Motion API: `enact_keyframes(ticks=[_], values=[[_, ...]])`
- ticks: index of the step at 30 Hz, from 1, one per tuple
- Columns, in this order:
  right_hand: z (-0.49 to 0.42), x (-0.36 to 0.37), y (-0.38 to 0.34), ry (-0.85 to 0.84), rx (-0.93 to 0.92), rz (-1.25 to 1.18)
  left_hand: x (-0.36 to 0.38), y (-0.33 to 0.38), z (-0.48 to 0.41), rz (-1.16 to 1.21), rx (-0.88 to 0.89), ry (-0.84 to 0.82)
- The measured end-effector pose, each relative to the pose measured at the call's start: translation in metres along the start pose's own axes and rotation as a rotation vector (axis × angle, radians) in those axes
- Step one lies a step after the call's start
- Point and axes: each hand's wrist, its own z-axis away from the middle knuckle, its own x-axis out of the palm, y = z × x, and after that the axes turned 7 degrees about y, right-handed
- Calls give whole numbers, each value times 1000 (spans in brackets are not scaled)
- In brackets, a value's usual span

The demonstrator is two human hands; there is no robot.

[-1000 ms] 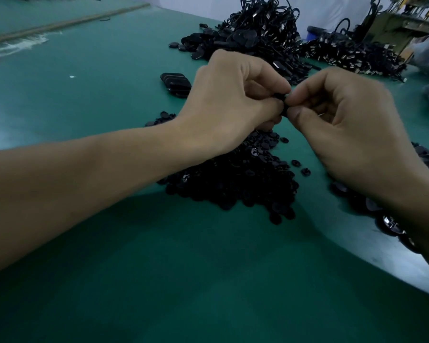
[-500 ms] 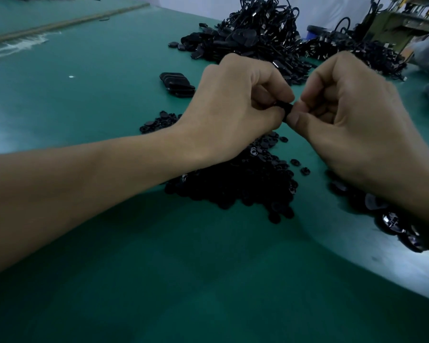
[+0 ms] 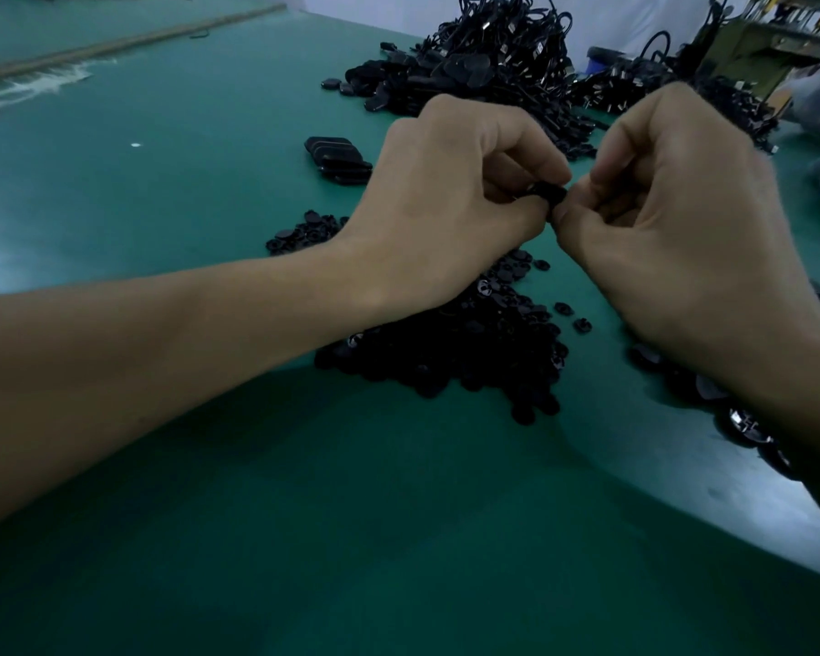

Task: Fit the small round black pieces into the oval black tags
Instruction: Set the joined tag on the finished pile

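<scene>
My left hand [image 3: 450, 201] and my right hand [image 3: 682, 220] meet fingertip to fingertip above the green table. Between them they pinch one small black piece [image 3: 551, 194]; only a sliver of it shows, so I cannot tell whether it is an oval tag, a round piece, or both together. Below the hands lies a heap of small round black pieces [image 3: 469, 343]. A short stack of oval black tags [image 3: 339, 159] sits on the table to the left of my left hand.
A big tangle of black tags with cords [image 3: 484, 63] lies at the back of the green table [image 3: 209, 513]. More black pieces [image 3: 739, 423] lie under my right wrist. A machine [image 3: 768, 49] stands at the far right.
Both hands have risen slightly and turned while keeping their pinch on the black piece. My right hand has lifted and rolled its knuckles upward.
</scene>
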Motion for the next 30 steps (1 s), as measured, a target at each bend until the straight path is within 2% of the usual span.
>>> enact_keyframes(ticks=[12, 17, 20, 24, 30], values=[[0, 4, -1, 121, 35, -61, -1, -4, -4, 159, -98, 19], [-2, 3, 0, 63, 87, -128, -3, -4, -4, 172, -95, 4], [-4, 0, 1, 8, 115, -125, -2, -3, -3, 100, -40, -20], [-3, -1, 2, 37, 160, -143, -2, -3, -1, -4, 62, -22], [-1, 1, 0, 26, 250, -290, -2, -2, 2, -141, 185, 6]])
